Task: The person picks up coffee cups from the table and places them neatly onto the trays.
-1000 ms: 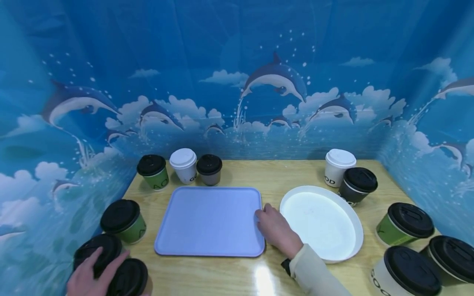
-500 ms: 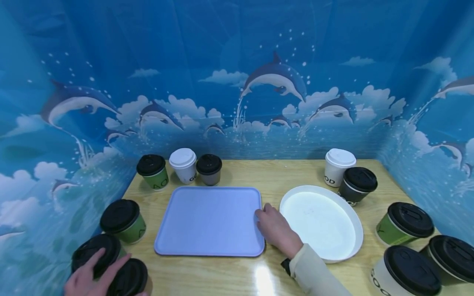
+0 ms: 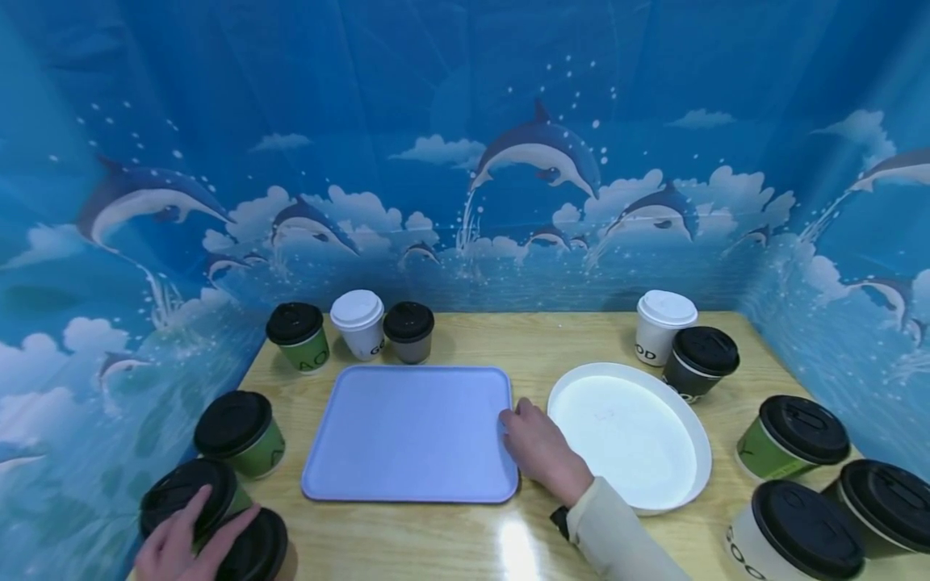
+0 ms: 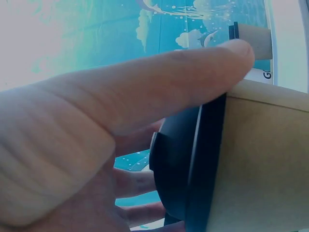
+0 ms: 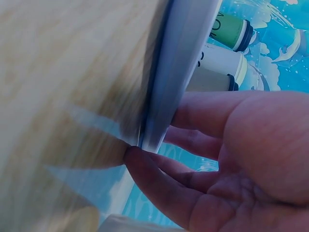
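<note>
Tray (image 3: 407, 436) edge in right fingers (image 3: 528, 411), cup (image 3: 260, 547) in left fingers (image 3: 228, 536)

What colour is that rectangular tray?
The rectangular tray is plain periwinkle blue; the head view shows it best.

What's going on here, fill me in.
A person is working at a wooden table with both hands. The left hand has its thumb and fingers around a brown cup with a black lid, at the near left. The right hand pinches the right edge of a lavender tray. Other lidded cups stand left of the tray, behind it, and behind and right of a round white dish.
</note>
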`<state>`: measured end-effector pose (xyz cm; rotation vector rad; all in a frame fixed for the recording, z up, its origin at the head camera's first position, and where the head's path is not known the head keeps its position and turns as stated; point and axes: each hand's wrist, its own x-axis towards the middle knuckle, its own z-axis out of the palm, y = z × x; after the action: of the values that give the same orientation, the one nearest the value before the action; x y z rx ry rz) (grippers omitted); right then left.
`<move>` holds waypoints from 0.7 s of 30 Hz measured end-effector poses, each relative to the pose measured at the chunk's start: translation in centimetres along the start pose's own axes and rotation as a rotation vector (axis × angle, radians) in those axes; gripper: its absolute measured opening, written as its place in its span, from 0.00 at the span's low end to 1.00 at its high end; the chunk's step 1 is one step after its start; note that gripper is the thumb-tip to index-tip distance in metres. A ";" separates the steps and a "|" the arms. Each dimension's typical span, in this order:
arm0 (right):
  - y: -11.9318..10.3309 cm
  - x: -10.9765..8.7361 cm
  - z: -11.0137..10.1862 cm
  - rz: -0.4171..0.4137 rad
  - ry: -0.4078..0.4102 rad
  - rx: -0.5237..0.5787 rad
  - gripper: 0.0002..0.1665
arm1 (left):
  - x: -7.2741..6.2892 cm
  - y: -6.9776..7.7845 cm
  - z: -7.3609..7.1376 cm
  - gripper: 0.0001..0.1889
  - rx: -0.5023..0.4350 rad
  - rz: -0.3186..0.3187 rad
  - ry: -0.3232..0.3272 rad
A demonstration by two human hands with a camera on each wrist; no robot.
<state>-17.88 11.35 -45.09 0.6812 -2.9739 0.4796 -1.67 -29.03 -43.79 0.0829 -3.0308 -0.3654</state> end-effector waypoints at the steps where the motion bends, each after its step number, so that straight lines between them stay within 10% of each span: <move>1: 0.0 0.0 0.0 0.002 0.000 -0.001 0.05 | 0.0 0.1 -0.1 0.25 -0.015 -0.012 -0.010; 13: -0.2 -0.1 -0.1 -0.003 0.010 0.007 0.05 | 0.0 0.2 -0.1 0.28 -0.023 -0.048 -0.065; 21: 0.0 -0.1 -0.1 -0.013 0.017 -0.004 0.05 | -0.4 0.5 0.8 0.28 -0.065 -0.018 0.104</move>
<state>-17.79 11.37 -45.01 0.6917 -2.9516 0.4763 -1.38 -28.31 -44.44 0.1214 -2.9147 -0.4463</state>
